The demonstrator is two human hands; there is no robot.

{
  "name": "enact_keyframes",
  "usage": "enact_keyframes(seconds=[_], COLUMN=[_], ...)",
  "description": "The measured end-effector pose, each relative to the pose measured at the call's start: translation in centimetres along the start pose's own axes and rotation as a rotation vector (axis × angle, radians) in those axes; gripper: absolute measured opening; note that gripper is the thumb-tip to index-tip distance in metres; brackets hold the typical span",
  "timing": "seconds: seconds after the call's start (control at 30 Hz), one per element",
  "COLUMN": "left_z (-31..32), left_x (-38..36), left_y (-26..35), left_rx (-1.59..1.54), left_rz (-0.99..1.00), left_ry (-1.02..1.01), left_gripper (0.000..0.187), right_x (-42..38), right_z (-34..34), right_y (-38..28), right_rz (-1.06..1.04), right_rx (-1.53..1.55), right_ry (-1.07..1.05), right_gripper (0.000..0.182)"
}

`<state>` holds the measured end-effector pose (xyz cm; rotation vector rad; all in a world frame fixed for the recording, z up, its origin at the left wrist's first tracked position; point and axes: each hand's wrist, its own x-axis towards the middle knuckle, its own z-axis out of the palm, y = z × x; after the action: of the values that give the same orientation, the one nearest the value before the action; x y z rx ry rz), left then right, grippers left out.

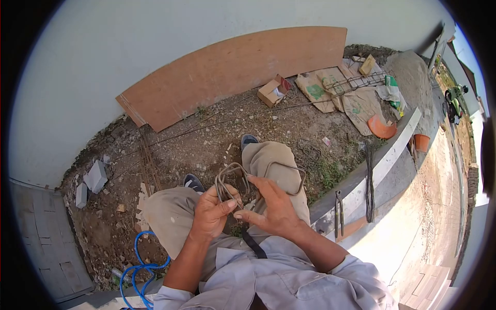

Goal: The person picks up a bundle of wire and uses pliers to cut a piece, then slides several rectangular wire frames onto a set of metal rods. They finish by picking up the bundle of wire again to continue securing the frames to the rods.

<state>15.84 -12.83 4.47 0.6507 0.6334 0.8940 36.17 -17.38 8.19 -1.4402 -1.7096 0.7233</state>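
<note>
My left hand point(213, 209) is closed around a small bundle of bent steel rebar stirrups point(223, 182), held over my lap between the knees. From the other side, my right hand point(271, 206) grips the same bundle, its fingertips at the upper bends and its thumb low near the bar ends. Another squarish stirrup point(285, 164) rests on my right thigh, partly behind the right hand's fingers. Where the bars pass inside my left palm is hidden.
Pincers point(339, 214) and a bundle of dark tie wire point(369, 181) lie on the ledge at right. A blue hose point(137, 266) coils at lower left. Beyond my feet are a plywood sheet point(232, 70), a cardboard box point(271, 94), paper sacks point(359, 106) and grey blocks point(95, 176).
</note>
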Motion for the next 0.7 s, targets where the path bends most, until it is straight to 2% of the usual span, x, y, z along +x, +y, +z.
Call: enact_keyframes(seconds=[0.07,0.17,0.27,0.37,0.7], left_z=[0.2,1.4,0.3,-1.4,-1.5], left_x=[0.0,-0.1,0.3,0.5,0.7], left_y=[-0.3,0.1,-0.2,-0.1,1.8], left_rx=[0.033,0.136,0.173,0.052,0.101], left_rz=[0.02,-0.056,-0.052,-0.014,-0.076], left_ry=[-0.028,0.042,0.119,0.035,0.017], left_gripper=[0.027,0.026,0.028,0.032,0.042], right_x=[0.1,0.1,0.1,-0.4,-0.9], right_z=[0.0,-1.3,-4.5,-6.8,-7.8], right_y=[0.8,1.5,2.6,4.7,5.4], right_rz=[0.008,-0.056,-0.047,-0.016,0.026], right_rx=[0.023,-0.029,-0.33,-0.397,-0.388], right_ry=[-0.044,0.045,0.094,0.058,-0.064], right_gripper=[0.085,0.078,0.077,0.077,0.078])
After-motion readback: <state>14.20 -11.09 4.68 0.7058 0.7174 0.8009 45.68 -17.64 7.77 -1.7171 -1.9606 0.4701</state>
